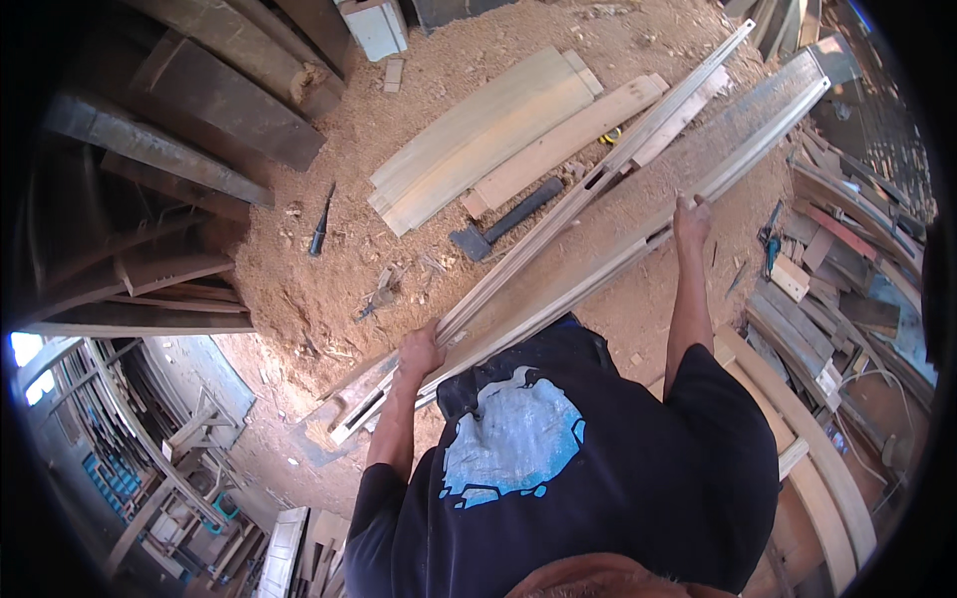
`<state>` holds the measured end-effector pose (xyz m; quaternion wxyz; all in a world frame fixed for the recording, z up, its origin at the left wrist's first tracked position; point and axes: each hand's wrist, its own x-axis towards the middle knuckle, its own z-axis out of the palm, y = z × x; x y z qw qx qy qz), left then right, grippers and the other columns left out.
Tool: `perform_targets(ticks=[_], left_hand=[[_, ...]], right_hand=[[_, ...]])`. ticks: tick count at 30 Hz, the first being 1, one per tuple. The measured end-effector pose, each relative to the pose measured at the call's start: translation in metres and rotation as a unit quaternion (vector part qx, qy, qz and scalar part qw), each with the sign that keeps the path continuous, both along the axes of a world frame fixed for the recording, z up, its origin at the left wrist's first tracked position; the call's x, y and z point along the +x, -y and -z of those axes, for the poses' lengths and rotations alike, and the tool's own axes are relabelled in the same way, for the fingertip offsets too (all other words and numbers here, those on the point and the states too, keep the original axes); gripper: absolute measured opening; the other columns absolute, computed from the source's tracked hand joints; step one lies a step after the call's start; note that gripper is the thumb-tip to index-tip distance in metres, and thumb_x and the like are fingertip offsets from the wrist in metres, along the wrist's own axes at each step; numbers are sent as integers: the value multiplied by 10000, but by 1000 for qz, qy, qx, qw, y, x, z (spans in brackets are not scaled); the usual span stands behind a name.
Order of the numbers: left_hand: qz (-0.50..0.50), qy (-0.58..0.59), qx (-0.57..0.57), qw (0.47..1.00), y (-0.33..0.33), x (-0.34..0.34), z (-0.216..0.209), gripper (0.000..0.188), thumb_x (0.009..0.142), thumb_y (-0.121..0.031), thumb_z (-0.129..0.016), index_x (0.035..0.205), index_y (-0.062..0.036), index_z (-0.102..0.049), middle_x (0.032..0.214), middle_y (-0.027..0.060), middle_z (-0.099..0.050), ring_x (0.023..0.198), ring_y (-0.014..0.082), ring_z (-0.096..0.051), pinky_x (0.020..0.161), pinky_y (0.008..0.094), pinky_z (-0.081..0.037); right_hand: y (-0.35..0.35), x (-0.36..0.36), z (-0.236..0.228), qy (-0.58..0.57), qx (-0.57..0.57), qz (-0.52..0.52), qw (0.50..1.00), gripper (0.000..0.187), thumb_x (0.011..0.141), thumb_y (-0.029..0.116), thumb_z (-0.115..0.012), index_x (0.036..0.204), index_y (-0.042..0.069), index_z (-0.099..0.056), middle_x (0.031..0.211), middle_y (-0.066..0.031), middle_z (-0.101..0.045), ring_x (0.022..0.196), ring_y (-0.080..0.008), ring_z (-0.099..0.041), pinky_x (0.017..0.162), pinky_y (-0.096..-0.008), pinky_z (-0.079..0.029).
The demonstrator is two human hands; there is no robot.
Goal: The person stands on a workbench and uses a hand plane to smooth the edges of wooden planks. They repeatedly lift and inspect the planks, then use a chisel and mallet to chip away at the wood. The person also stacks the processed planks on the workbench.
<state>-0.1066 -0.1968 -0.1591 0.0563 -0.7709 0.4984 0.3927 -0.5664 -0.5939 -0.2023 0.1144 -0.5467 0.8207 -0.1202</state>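
Note:
Two long, narrow wooden rails with slots cut in them run diagonally in front of me over a wide plank (743,125). My left hand (421,351) is closed around the far rail (558,216) toward its lower left part. On the near rail (598,269), my right hand (691,219) grips the edge just beyond a dark slot, its fingers curled. The near rail's left end passes beneath my left forearm. Beyond the rails lie a hammer (506,218) with a dark head, a short pale board (553,145) and wider pale panels (483,135).
Sawdust covers the floor (289,289). A chisel-like tool (322,219) lies at the left, and a yellow tape measure (610,136) rests by the far rail. Dark timbers (224,100) stand at the upper left. Offcuts (797,329) and curved wooden pieces (827,468) crowd the right.

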Motion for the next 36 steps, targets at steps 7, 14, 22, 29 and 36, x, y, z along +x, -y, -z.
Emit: perform_targets(ticks=[7, 14, 22, 29, 36], left_hand=[[16, -40, 28, 999, 27, 18, -23, 675, 745, -275, -766, 1359, -102, -544, 963, 266, -708, 941, 456, -683, 881, 528, -536], [25, -20, 44, 999, 54, 6, -109, 592, 748, -262, -785, 1265, -70, -567, 916, 242, -712, 887, 456, -683, 832, 526, -541], [-21, 63, -29, 997, -2, 18, -83, 475, 754, -193, -730, 1211, -151, -609, 886, 206, -710, 806, 410, -697, 729, 521, -560], [-87, 114, 4, 990, -104, 78, -23, 430, 762, -226, -780, 1163, -196, -629, 950, 150, -729, 868, 394, -699, 756, 504, -551], [-108, 108, -43, 987, -69, 99, -12, 367, 753, -182, -799, 1084, -146, -645, 880, 173, -724, 850, 406, -700, 738, 503, -548]], right_hand=[[49, 69, 55, 344, 72, 50, 935, 622, 879, 497, -731, 1222, -9, -615, 1023, -126, -664, 865, -244, -645, 735, -382, -525], [74, 147, 68, 576, 196, 182, 772, 601, 873, 592, -694, 1195, 94, -598, 923, -51, -576, 785, -164, -572, 593, -397, -469], [29, 178, 86, 712, 140, 233, 648, 584, 938, 405, -659, 1411, 148, -434, 1140, -82, -574, 1021, -245, -598, 840, -441, -563], [-69, 217, 92, 748, 149, 171, 624, 467, 843, 265, -748, 1222, 138, -506, 1079, -40, -591, 983, -187, -612, 812, -416, -569], [-55, 231, -8, 769, 47, 108, 628, 755, 833, 212, -751, 1453, 136, -327, 1263, -56, -544, 1133, -207, -569, 885, -396, -542]])
